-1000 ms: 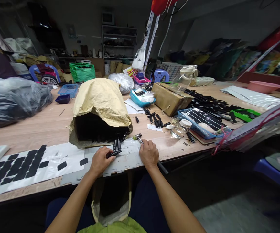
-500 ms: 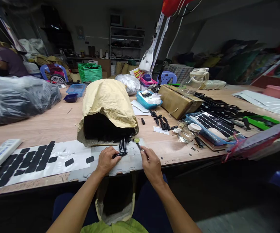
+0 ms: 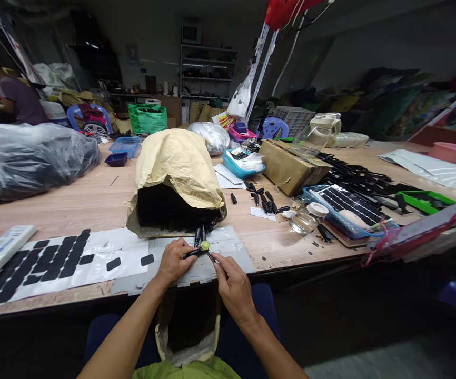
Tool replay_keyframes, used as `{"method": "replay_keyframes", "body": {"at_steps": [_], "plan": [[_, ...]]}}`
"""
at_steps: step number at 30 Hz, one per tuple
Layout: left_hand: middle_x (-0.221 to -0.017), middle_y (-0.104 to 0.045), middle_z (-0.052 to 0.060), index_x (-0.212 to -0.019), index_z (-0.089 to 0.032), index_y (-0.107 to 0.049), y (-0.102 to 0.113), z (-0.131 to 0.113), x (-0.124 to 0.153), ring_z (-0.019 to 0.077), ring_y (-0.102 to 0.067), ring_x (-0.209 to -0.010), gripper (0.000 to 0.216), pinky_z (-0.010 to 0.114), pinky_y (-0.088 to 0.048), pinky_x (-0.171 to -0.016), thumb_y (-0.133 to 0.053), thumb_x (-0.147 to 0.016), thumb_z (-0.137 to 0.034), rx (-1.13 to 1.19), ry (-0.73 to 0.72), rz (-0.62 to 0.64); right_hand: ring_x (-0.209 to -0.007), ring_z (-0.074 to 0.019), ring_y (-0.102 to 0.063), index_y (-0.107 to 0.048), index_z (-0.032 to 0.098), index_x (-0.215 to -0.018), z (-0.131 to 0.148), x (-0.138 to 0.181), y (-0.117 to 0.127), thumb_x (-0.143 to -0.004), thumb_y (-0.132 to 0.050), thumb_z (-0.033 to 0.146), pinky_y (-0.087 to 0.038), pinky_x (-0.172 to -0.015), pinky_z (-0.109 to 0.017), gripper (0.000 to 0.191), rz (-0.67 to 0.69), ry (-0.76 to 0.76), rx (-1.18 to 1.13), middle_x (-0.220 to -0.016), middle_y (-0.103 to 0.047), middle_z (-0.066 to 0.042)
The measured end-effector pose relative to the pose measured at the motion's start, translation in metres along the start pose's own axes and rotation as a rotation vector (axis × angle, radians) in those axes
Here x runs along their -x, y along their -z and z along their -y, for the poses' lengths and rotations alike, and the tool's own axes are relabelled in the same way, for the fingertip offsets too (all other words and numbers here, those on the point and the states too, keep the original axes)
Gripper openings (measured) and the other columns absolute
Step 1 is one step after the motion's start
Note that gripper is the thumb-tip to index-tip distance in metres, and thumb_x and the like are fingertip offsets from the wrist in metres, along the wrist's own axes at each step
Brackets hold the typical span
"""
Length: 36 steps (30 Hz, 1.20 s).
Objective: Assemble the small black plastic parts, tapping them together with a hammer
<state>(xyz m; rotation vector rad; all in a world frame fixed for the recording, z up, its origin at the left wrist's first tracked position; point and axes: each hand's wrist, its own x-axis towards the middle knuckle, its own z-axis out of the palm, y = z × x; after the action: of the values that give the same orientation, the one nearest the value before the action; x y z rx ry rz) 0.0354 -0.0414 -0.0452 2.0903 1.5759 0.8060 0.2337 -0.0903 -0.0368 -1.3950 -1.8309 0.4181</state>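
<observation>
My left hand [image 3: 176,260] is closed on a slim black handle-like piece [image 3: 192,253], which lies low over a grey board [image 3: 234,252]. My right hand [image 3: 234,287] pinches a thin metal-shafted tool with a round yellow-green head [image 3: 205,245]. That head is at the right end of the black piece; whether they touch I cannot tell. Just beyond, more black pieces [image 3: 199,233] lie at the mouth of a large tan sack [image 3: 176,158], whose inside is dark. A second open sack [image 3: 188,352] hangs at my lap, below the table edge.
Left of the board lies a white sheet with black stickers [image 3: 113,263], beside a white device [image 3: 9,245]. To the right are loose black pieces [image 3: 265,200], a glass jar [image 3: 305,220], a blue basket [image 3: 346,221] and a cardboard box [image 3: 287,163]. A person [image 3: 18,97] sits far left.
My right hand has moved left, bringing the tool's yellow-green head from the board's right side to the end of the black piece. My left hand stays nearly in place.
</observation>
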Motion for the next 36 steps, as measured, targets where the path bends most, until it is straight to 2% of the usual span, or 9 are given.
{"method": "replay_keyframes", "body": {"at_steps": [3, 12, 16, 20, 24, 28, 32, 34, 36], "plan": [[-0.085, -0.064, 0.002, -0.094, -0.026, -0.078, 0.0, 0.0, -0.001, 0.0187, -0.056, -0.085, 0.018, 0.032, -0.043, -0.078, -0.067, -0.08, -0.025, 0.013, 0.012, 0.006, -0.093, -0.017, -0.066, -0.065, 0.025, -0.121, 0.001, 0.001, -0.002, -0.097, -0.04, 0.024, -0.052, -0.084, -0.027, 0.035, 0.023, -0.001, 0.068, -0.099, -0.069, -0.005], [-0.082, -0.062, 0.001, -0.084, -0.024, -0.076, 0.002, -0.004, -0.002, 0.0179, -0.056, -0.085, 0.013, 0.03, -0.042, -0.078, -0.066, -0.077, -0.02, 0.056, 0.075, 0.012, -0.094, -0.0163, -0.064, -0.063, 0.025, -0.122, 0.011, 0.001, -0.009, -0.097, -0.041, 0.023, -0.049, -0.084, -0.026, 0.034, 0.086, 0.021, 0.02, -0.1, -0.068, -0.004], [-0.085, -0.064, 0.001, -0.089, -0.023, -0.074, 0.002, -0.005, -0.003, 0.0196, -0.056, -0.089, 0.016, 0.031, -0.042, -0.08, -0.066, -0.075, -0.022, 0.06, 0.106, 0.009, -0.098, -0.0172, -0.063, -0.065, 0.024, -0.12, -0.005, -0.006, 0.002, -0.096, -0.043, 0.026, -0.048, -0.087, -0.028, 0.032, -0.009, -0.029, 0.008, -0.104, -0.068, -0.005], [-0.087, -0.066, 0.001, -0.085, -0.021, -0.069, 0.007, -0.007, -0.002, 0.0199, -0.057, -0.088, 0.017, 0.031, -0.042, -0.08, -0.065, -0.069, -0.017, 0.096, 0.108, 0.023, -0.091, -0.0184, -0.062, -0.068, 0.022, -0.115, -0.037, -0.031, 0.026, -0.093, -0.049, 0.027, -0.045, -0.078, -0.028, 0.029, -0.158, -0.186, 0.201, -0.101, -0.067, -0.005], [-0.087, -0.067, 0.0, -0.084, -0.021, -0.066, 0.011, -0.008, 0.001, 0.0194, -0.057, -0.086, 0.021, 0.031, -0.043, -0.079, -0.062, -0.065, -0.012, 0.15, 0.104, 0.046, -0.087, -0.0174, -0.059, -0.069, 0.024, -0.116, -0.067, -0.06, 0.038, -0.091, -0.053, 0.022, -0.038, -0.069, -0.027, 0.03, -0.059, -0.385, 0.481, -0.102, -0.065, -0.005], [-0.087, -0.068, 0.001, -0.083, -0.021, -0.069, 0.013, -0.005, -0.001, 0.021, -0.056, -0.088, 0.017, 0.033, -0.042, -0.08, -0.067, -0.067, -0.017, 0.164, 0.093, 0.065, -0.089, -0.0193, -0.056, -0.068, 0.026, -0.118, -0.079, -0.077, 0.029, -0.091, -0.051, 0.02, -0.036, -0.07, -0.028, 0.032, -0.005, -0.349, 0.635, -0.098, -0.063, -0.006], [-0.082, -0.066, 0.002, -0.081, -0.019, -0.07, 0.016, -0.004, -0.002, 0.0201, -0.057, -0.084, 0.014, 0.032, -0.043, -0.078, -0.067, -0.068, -0.019, 0.269, 0.076, 0.074, -0.09, -0.0206, -0.054, -0.063, 0.024, -0.123, -0.079, -0.079, 0.016, -0.093, -0.048, 0.021, -0.035, -0.072, -0.029, 0.034, -0.048, -0.284, 0.725, -0.099, -0.061, -0.008], [-0.081, -0.064, 0.002, -0.08, -0.019, -0.069, 0.016, -0.012, 0.008, 0.0184, -0.057, -0.08, 0.013, 0.03, -0.043, -0.075, -0.065, -0.068, -0.016, 0.382, 0.05, 0.078, -0.09, -0.021, -0.053, -0.061, 0.023, -0.125, -0.079, -0.078, 0.013, -0.093, -0.046, 0.021, -0.035, -0.071, -0.029, 0.035, -0.066, -0.262, 0.754, -0.1, -0.061, -0.008], [-0.081, -0.063, 0.001, -0.08, -0.019, -0.069, 0.011, -0.026, 0.03, 0.0172, -0.058, -0.079, 0.015, 0.029, -0.044, -0.074, -0.062, -0.068, -0.012, 0.479, -0.011, 0.147, -0.089, -0.0212, -0.053, -0.06, 0.023, -0.125, -0.08, -0.077, 0.011, -0.093, -0.046, 0.021, -0.035, -0.07, -0.029, 0.035, -0.073, -0.256, 0.764, -0.099, -0.06, -0.008]]}}
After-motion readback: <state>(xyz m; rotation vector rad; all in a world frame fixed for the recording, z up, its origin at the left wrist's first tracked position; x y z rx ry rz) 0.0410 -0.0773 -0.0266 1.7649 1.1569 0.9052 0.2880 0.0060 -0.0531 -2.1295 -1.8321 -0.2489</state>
